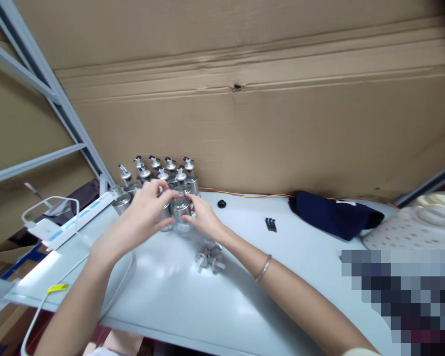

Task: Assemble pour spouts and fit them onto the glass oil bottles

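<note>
Several glass bottles with metal sleeves stand grouped on the table, many topped by metal pourers (188, 164) with dark tips. At the front of the group, my right hand (204, 215) has its thumb and fingers against the side of an untopped glass bottle (181, 213). My left hand (143, 210) reaches over from the left, thumb and index finger apart, with the index fingertip near that bottle's mouth. Another bottle (165, 216) stands partly hidden behind my left fingers. Loose metal pourers (209, 258) lie on the table below my right wrist.
On the white table (244, 306) lie a round black cap (221, 203) and several small black pieces (270, 224). A dark blue cap (333, 215) and a dotted bag (404, 230) sit right. At left are a power strip (79, 220) and a white cable. Cardboard (244, 138) stands behind.
</note>
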The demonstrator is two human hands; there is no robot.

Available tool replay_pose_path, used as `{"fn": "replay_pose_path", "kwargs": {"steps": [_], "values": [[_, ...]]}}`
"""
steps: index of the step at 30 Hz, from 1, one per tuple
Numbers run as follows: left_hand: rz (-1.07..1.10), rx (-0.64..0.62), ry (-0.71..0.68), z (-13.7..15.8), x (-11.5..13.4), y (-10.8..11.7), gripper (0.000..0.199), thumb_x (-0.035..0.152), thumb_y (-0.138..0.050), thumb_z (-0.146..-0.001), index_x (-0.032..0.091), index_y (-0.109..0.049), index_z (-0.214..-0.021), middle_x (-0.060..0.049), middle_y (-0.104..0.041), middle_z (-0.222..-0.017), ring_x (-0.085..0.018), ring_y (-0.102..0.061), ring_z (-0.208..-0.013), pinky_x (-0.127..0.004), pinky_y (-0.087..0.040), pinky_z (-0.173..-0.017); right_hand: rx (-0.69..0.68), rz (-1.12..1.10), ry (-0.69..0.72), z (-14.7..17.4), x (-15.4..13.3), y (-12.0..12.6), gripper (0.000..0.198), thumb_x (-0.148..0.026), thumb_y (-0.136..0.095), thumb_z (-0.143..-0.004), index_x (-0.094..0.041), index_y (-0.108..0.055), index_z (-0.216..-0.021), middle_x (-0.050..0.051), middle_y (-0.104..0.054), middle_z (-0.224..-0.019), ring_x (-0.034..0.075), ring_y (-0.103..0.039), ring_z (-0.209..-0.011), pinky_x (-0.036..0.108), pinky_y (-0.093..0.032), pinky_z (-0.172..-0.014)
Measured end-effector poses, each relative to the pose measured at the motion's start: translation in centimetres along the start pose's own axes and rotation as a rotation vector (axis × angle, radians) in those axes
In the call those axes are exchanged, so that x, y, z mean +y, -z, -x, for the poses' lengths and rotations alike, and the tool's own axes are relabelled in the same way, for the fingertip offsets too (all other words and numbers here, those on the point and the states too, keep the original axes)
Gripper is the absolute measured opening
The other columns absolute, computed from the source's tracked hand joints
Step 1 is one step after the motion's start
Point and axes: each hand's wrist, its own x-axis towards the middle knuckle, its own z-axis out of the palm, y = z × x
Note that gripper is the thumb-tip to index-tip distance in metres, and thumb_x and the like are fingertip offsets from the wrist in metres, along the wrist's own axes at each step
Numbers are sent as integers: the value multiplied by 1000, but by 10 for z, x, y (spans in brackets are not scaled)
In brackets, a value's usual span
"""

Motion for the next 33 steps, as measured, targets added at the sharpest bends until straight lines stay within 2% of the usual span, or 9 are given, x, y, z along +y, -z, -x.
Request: {"fn": "replay_pose_path", "kwargs": {"steps": [3, 6, 11, 13, 15, 19, 24, 28, 33], "values": [[115, -211, -179, -1, 42, 3, 21, 23, -59, -89, 22, -53, -109, -8, -54, -112, -25, -56, -97, -37, -46, -81, 10, 10, 6, 9, 2, 11, 61, -12, -67, -76, -14, -45, -133, 13, -59, -124, 20, -60, -107, 34, -47, -92], [154, -357, -351, -3, 80, -15, 7, 17, -57, -89, 18, -56, -96, -6, -61, -100, -23, -60, -86, -33, -45, -72, 9, 33, -25, 30, 6, 35, 45, -9, -61, -79, -15, -56, -123, 11, -65, -115, 18, -65, -90, 32, -51, -80], [232, -298, -761, 3, 137, -73, 7, 18, -52, -92, 16, -58, -92, -4, -64, -88, -19, -60, -74, -31, -42, -64, 7, 117, -107, 77, 20, 82, 28, -8, -49, -84, -18, -67, -102, 7, -72, -86, 20, -67, -78, 35, -50, -75], [352, -261, -908, 9, 156, -94, 23, 35, -50, -94, 15, -59, -102, -7, -66, -102, -21, -62, -90, -32, -45, -69, 3, 155, -134, 94, 27, 94, 28, -7, -47, -83, -18, -69, -97, 8, -73, -86, 22, -67, -77, 36, -50, -76], [422, -208, -995, 14, 169, -110, 40, 44, -43, -96, 12, -55, -118, -11, -61, -126, -24, -54, -119, -35, -46, -87, -7, 173, -147, 108, 34, 102, 30, -7, -46, -84, -20, -70, -96, 8, -73, -88, 22, -67, -78, 35, -50, -75], [470, -212, -998, 14, 176, -132, 57, 48, -39, -95, 8, -44, -134, -15, -47, -144, -27, -38, -137, -42, -34, -110, -66, 180, -153, 123, 45, 105, 30, -6, -46, -84, -20, -70, -96, 6, -74, -87, 20, -68, -76, 33, -51, -73], [552, -250, -1006, 8, 179, -143, 60, 50, -44, -91, 6, -48, -131, -17, -53, -138, -29, -46, -130, -44, -37, -109, -221, 210, -83, 131, 39, 89, 25, -10, -53, -87, -19, -68, -105, 8, -70, -96, 21, -67, -83, 32, -52, -77], [621, -271, -1034, 2, 182, -145, 63, 51, -50, -85, 3, -55, -125, -18, -62, -123, -30, -58, -114, -39, -44, -103, -289, 136, 9, 135, 24, 73, 40, -23, -63, -87, -27, -58, -127, 7, -61, -115, 20, -65, -95, 30, -52, -84], [649, -282, -1012, 0, 179, -141, 55, 49, -43, -90, 11, -57, -127, -15, -62, -126, -27, -57, -119, -28, -47, -102, -275, 195, 90, 132, 21, 58, 43, -32, -72, -81, -25, -61, -122, 11, -58, -123, 26, -61, -107, 39, -50, -92]]}}
